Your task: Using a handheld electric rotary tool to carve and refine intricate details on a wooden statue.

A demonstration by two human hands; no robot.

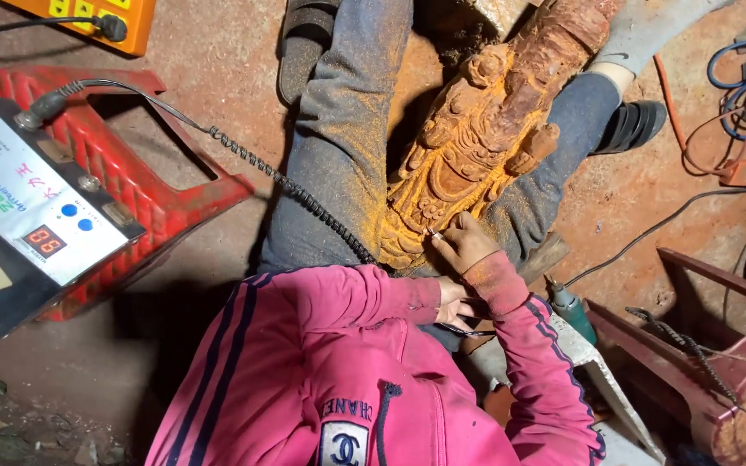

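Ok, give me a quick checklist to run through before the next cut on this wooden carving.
1. Carving braced on the lap between the legs: ok.
2. Right hand has its grip on the tool, tip at the carving's lower edge: ok.
3. Left hand clear of the tip, tucked under the right wrist: ok.
4. Coiled cable free of snags: cannot tell, it crosses the thigh.
5. Control box display lit: ok.
6. Sawdust hiding the cut line: cannot tell.

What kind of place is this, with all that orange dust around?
Most likely a woodcarving workshop. A carved wooden figure lies across the person's lap, sawdust coats the trousers, and a control box feeds a coiled cable toward the hands.
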